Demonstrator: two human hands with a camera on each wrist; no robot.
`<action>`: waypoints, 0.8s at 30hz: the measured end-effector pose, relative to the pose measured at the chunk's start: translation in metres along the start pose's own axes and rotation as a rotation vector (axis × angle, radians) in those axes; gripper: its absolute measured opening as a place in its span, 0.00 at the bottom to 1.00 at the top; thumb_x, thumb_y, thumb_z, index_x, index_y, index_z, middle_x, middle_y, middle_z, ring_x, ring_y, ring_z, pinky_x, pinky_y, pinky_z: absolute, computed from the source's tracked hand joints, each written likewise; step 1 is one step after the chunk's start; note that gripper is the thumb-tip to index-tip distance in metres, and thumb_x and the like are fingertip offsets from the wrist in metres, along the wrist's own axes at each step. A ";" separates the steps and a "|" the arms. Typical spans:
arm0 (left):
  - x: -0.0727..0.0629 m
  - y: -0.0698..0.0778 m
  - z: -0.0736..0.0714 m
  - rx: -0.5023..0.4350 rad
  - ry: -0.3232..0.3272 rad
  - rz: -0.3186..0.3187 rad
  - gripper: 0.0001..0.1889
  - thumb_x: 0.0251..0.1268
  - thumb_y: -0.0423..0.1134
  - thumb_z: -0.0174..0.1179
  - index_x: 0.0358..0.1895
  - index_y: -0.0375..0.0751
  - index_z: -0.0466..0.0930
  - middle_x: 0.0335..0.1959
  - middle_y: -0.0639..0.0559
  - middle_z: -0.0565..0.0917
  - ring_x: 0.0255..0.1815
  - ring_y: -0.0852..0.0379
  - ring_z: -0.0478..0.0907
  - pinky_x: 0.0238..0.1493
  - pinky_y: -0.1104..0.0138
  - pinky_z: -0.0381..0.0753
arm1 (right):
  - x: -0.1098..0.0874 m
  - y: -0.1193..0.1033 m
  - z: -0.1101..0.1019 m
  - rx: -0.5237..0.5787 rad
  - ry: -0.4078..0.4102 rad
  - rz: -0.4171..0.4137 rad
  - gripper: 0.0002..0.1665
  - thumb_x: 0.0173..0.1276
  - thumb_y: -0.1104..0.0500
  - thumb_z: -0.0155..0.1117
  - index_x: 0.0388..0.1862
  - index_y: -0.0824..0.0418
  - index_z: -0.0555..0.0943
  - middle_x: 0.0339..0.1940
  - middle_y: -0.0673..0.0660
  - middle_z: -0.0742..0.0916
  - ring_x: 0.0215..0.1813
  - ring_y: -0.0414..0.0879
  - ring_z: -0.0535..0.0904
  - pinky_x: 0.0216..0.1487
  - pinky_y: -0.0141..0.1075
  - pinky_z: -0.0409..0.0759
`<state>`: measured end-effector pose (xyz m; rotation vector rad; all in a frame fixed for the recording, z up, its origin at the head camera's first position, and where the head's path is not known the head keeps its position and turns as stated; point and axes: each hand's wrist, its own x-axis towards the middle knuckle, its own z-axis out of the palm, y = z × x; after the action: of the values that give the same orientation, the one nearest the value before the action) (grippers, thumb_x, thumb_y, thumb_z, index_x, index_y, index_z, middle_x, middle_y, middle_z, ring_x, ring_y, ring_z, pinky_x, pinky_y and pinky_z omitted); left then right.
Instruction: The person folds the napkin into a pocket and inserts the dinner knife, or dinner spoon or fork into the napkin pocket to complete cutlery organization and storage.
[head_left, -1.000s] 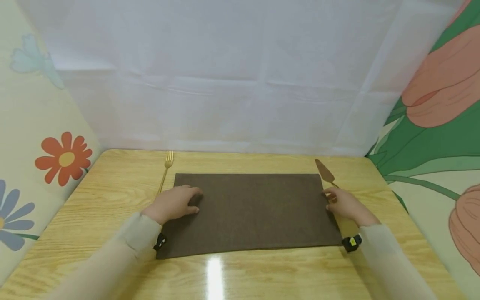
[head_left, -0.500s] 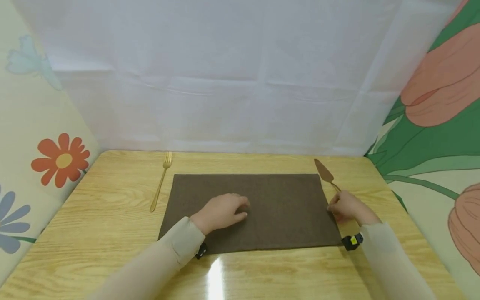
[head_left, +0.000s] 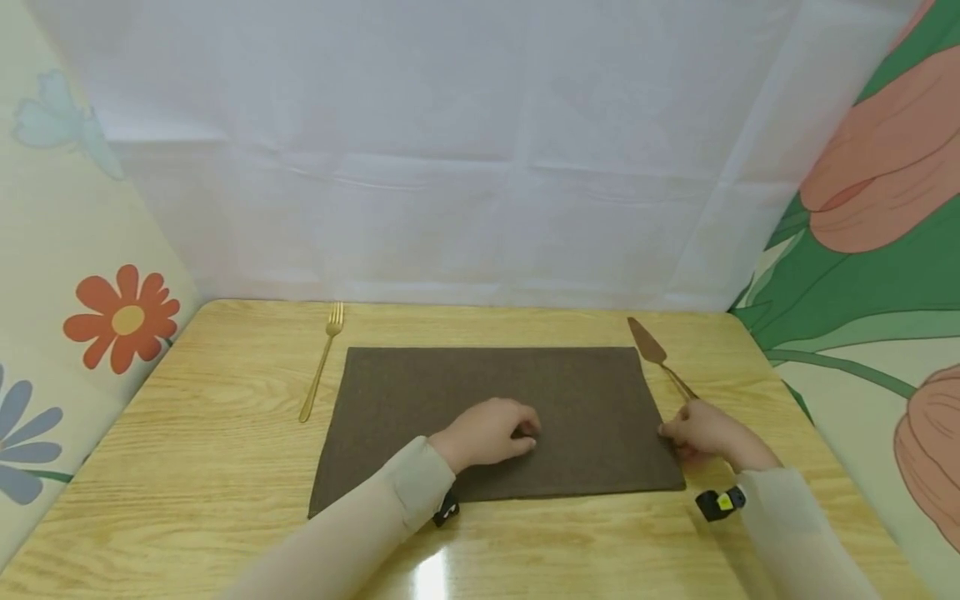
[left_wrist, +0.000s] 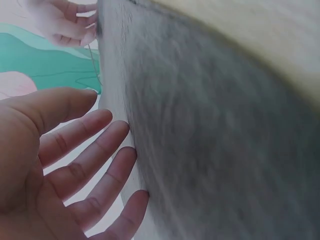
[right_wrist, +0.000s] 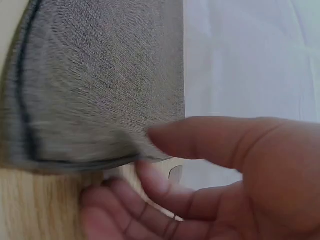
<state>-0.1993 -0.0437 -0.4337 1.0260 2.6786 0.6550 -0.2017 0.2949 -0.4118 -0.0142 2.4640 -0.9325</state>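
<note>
Dark brown cloth (head_left: 487, 375), oblong, plain; weave seemingly fine, wrist views blurred

your head camera looks forward and down over the counter (head_left: 232, 417) and cloth (head_left: 480, 377). your wrist cameras sit close, turned sideways: the left looks across the cloth toward your right hand (head_left: 708, 433), the right past the cloth's edge to the sheet (head_left: 480, 158). all three share the cloth.

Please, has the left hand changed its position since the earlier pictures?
Yes. In the head view, the left hand has moved to the right, farther across the brown cloth and away from the fork, which lies in place.
</note>
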 end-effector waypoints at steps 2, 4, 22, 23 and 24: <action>0.003 0.003 0.003 -0.013 -0.001 0.004 0.09 0.72 0.39 0.64 0.50 0.43 0.85 0.46 0.51 0.87 0.49 0.55 0.83 0.54 0.62 0.81 | 0.002 0.003 0.000 0.023 0.022 0.003 0.15 0.74 0.61 0.59 0.27 0.66 0.75 0.24 0.55 0.78 0.25 0.43 0.76 0.31 0.40 0.85; 0.007 0.006 0.006 -0.030 -0.006 0.002 0.09 0.72 0.39 0.64 0.50 0.43 0.85 0.47 0.52 0.87 0.50 0.55 0.82 0.54 0.63 0.81 | 0.004 0.006 0.000 0.073 0.039 0.008 0.11 0.74 0.61 0.60 0.35 0.68 0.77 0.31 0.58 0.81 0.30 0.46 0.79 0.33 0.42 0.86; 0.056 0.072 0.053 -0.640 0.090 -0.072 0.16 0.65 0.40 0.71 0.51 0.40 0.78 0.43 0.52 0.84 0.41 0.65 0.81 0.45 0.74 0.80 | 0.012 -0.006 0.005 0.399 0.127 -0.119 0.11 0.76 0.58 0.59 0.46 0.67 0.74 0.25 0.47 0.74 0.25 0.37 0.69 0.30 0.32 0.76; 0.059 0.074 0.055 -0.643 0.105 -0.076 0.17 0.65 0.40 0.71 0.51 0.40 0.77 0.44 0.52 0.83 0.41 0.65 0.81 0.46 0.74 0.80 | 0.012 -0.007 0.005 0.421 0.127 -0.121 0.12 0.77 0.59 0.57 0.47 0.68 0.74 0.27 0.48 0.76 0.26 0.37 0.72 0.31 0.32 0.79; 0.061 0.077 0.056 -0.644 0.120 -0.084 0.17 0.65 0.40 0.71 0.52 0.41 0.77 0.44 0.52 0.83 0.41 0.65 0.81 0.46 0.75 0.80 | 0.012 -0.009 0.006 0.446 0.124 -0.125 0.12 0.78 0.59 0.56 0.48 0.69 0.74 0.29 0.49 0.77 0.28 0.38 0.75 0.33 0.32 0.81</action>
<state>-0.1808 0.0668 -0.4489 0.7044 2.3066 1.4641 -0.2111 0.2825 -0.4154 0.0440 2.3290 -1.5610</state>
